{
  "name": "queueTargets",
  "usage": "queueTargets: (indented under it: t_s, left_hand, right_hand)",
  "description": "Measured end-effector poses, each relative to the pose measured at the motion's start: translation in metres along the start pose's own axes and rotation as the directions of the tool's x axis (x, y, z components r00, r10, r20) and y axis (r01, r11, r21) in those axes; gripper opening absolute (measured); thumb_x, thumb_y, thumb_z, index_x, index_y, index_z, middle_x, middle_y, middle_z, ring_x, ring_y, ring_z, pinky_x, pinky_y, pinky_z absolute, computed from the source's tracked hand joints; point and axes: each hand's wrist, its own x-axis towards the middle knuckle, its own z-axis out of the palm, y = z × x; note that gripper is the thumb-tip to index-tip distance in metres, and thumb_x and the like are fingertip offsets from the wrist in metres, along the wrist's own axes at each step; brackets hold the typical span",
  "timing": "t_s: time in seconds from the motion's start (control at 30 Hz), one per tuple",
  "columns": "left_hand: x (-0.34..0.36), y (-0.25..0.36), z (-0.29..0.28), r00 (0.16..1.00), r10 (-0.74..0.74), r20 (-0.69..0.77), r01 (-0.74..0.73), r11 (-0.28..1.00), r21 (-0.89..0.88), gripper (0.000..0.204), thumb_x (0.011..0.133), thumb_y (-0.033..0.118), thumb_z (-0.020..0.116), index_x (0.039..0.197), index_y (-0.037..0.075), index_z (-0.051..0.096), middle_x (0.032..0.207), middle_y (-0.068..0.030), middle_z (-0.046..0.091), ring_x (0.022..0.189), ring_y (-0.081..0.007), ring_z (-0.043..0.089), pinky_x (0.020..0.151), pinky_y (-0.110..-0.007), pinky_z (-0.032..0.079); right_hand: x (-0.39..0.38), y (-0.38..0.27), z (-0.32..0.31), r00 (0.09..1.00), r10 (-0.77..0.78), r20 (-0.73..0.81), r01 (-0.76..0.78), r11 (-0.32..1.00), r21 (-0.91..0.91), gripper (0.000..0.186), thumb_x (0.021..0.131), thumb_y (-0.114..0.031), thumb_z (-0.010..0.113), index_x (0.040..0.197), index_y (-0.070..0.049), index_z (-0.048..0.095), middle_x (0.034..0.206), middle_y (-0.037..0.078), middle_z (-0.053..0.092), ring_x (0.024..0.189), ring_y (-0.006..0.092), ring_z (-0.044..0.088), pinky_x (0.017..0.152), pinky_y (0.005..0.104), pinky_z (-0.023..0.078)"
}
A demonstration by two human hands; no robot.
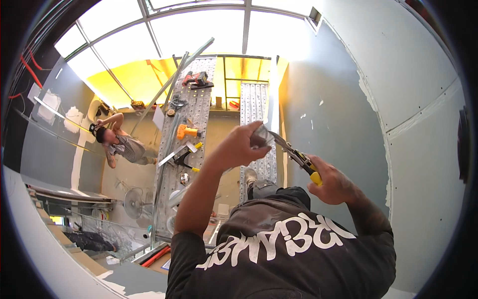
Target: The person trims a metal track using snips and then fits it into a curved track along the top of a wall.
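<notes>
My left hand is closed around a thin, shiny piece of metal profile, held up in front of my chest. Fingers hide much of the piece, so I cannot tell its full length. In my right hand is a pair of tin snips with yellow grips, its fingers wrapped round the handles. The snips point up and left, and their jaws meet the edge of the metal piece. Whether the jaws are parted is too small to tell.
Perforated metal scaffold planks hold a red cordless tool, an orange tool and a yellow-and-black clamp. Long metal profiles lean across them. Another person stands below left, near a fan. A grey wall rises at right.
</notes>
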Motion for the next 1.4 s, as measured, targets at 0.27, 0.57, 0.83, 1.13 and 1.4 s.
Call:
queueTargets:
  t_s: [0.27,0.57,0.83,1.13,1.4]
  left_hand:
    - [-0.003,-0.008,0.020,0.994,-0.075,0.085,0.072,0.997,0.033,0.077,0.084,0.016,0.076,0.144,-0.011,0.036,0.092,-0.0135,0.071,0.056,-0.0061,0.056,0.046,-0.025,0.046]
    - [0.001,-0.013,0.023,0.989,-0.099,0.109,0.096,0.995,0.034,0.076,0.083,0.014,0.073,0.142,-0.015,0.035,0.088,-0.0132,0.072,0.061,-0.0106,0.060,0.054,-0.028,0.050]
    - [0.005,-0.005,0.028,0.962,-0.178,0.205,0.191,0.981,-0.043,0.082,0.084,0.017,0.076,0.144,-0.016,0.031,0.086,-0.0103,0.070,0.062,-0.0097,0.060,0.054,-0.027,0.050]
    - [0.021,-0.055,0.054,0.845,0.126,0.520,0.065,0.941,-0.333,0.081,0.089,0.043,0.072,0.146,-0.003,0.036,0.104,-0.0144,0.069,0.064,-0.0138,0.063,0.056,-0.028,0.052]
    - [0.042,-0.033,0.074,0.795,-0.128,0.593,0.561,0.527,-0.638,0.069,0.104,0.058,0.027,0.138,0.000,0.045,0.128,-0.0275,0.061,0.059,-0.0227,0.067,0.051,-0.030,0.055]
  right_hand:
    - [-0.011,-0.003,0.005,0.993,0.085,0.082,-0.090,0.994,0.057,0.067,0.080,-0.010,0.058,0.143,0.004,0.038,0.127,0.028,0.055,0.122,0.0418,0.054,0.107,0.0430,0.041]
    - [-0.009,0.016,0.007,0.999,0.018,0.042,-0.020,0.999,0.042,0.058,0.081,-0.008,0.058,0.135,0.003,0.043,0.114,0.027,0.059,0.107,0.0421,0.060,0.095,0.0454,0.047]
    - [-0.012,0.030,0.013,0.999,0.011,0.045,-0.015,0.997,0.075,0.049,0.083,-0.008,0.062,0.129,0.001,0.048,0.095,0.019,0.062,0.089,0.0365,0.064,0.083,0.0422,0.051]
    - [-0.025,0.040,0.006,0.991,0.054,0.126,-0.079,0.976,0.203,0.051,0.084,-0.009,0.062,0.132,0.000,0.048,0.115,0.024,0.060,0.110,0.0398,0.060,0.096,0.0435,0.047]
    - [-0.038,0.055,0.010,0.988,0.100,0.115,-0.121,0.974,0.193,0.048,0.085,-0.010,0.063,0.129,0.000,0.049,0.113,0.023,0.061,0.107,0.0396,0.061,0.095,0.0442,0.048]
